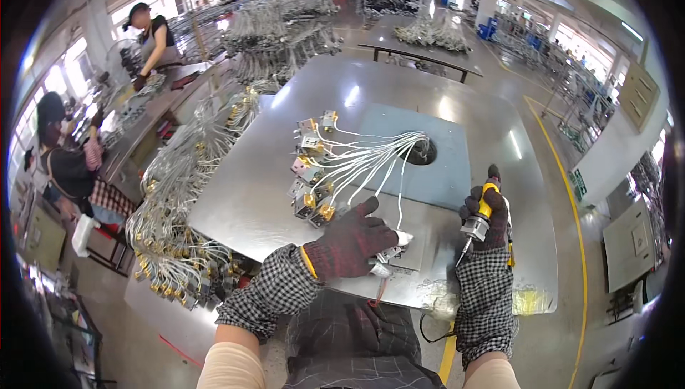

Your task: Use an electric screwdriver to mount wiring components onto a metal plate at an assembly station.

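Observation:
My left hand [349, 245], in a dark red knitted glove, is closed over a small metal part [389, 253] near the table's front edge. One fingertip looks white, and a white cable runs from beside it up to a round hole [422, 150]. My right hand [491, 212], also gloved, is wrapped round a yellow-handled tool [488, 200]. The tool's silver block and thin metal bit point down and toward me, clear of the metal part. Left of the hole, several small metal boxes [308, 168] lie in a row on the ends of white cables.
The shiny metal table [250, 200] has a blue-grey panel [446, 182] around the hole. Bundled white cables with metal ends [178, 210] hang along its left side. Two people work at a bench on the left. A black rail [421, 59] stands behind the far edge.

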Demonstrator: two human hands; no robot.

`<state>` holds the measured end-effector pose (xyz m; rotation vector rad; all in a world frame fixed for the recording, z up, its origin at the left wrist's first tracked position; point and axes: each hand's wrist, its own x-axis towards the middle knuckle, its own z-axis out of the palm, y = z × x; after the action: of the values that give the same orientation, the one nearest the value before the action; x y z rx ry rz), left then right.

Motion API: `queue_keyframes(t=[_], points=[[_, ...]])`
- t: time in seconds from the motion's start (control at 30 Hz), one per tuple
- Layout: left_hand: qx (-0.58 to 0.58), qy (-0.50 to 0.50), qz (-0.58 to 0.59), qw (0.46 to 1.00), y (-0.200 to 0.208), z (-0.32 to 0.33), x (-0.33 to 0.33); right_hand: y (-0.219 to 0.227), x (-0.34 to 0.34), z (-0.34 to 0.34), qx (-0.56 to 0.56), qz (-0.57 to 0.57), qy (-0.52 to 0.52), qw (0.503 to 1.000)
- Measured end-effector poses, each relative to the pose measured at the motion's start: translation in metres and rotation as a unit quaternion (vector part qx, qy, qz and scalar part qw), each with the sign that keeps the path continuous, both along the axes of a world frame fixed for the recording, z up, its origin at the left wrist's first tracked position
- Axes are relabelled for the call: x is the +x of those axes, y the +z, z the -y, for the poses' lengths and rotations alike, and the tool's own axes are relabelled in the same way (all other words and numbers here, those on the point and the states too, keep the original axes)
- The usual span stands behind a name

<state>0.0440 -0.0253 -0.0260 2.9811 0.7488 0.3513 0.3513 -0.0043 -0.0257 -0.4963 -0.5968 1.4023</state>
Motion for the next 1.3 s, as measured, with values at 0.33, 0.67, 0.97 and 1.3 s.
queue_keyframes(t=[0.33, 0.67, 0.97, 1.3], points=[[0.057, 0.074, 0.126, 0.988, 0.006, -0.012, 0.006, 0.07, 0.01, 0.085, 0.351, 0.128, -0.163, 0.913], [-0.121, 0.107, 0.287, 0.944, -0.008, -0.018, 0.019, 0.09, -0.075, 0.04, 0.294, 0.227, -0.365, 0.854], [-0.081, 0.135, 0.127, 0.979, 0.012, -0.01, 0.039, 0.082, -0.117, 0.044, 0.302, 0.155, -0.316, 0.886], [-0.211, 0.173, 0.106, 0.956, 0.03, -0.011, 0.031, 0.055, -0.106, 0.044, 0.223, 0.23, -0.298, 0.899]])
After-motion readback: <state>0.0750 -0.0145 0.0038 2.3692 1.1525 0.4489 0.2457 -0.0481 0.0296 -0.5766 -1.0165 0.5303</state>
